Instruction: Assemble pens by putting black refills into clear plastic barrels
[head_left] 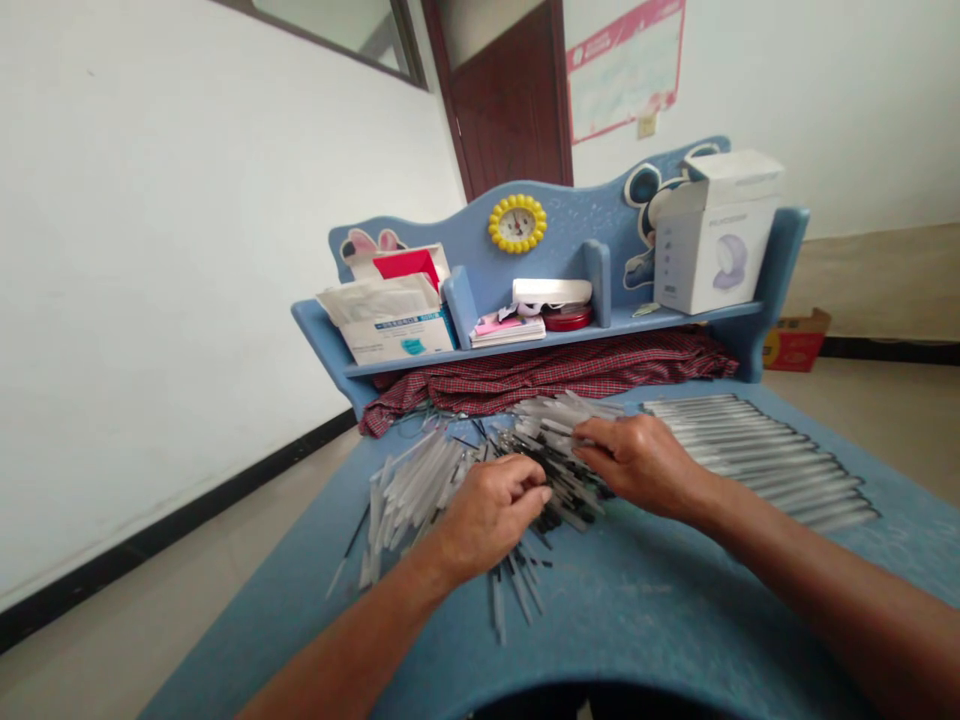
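Over the pile of rods [564, 472], two hands work above the tabletop [637, 590]. The left hand [491, 505] lies at the pile's near side, fingers curled; whether they grip a rod cannot be told. The right hand [641, 462] meets the pile's right side, fingers drawn together, their hold likewise uncertain. Right of the pile lies an orderly row [757, 455]; behind it, a cloth [540, 372]. The present step appears to be picking through the pile; singling out a rod would call for a fine pinch.
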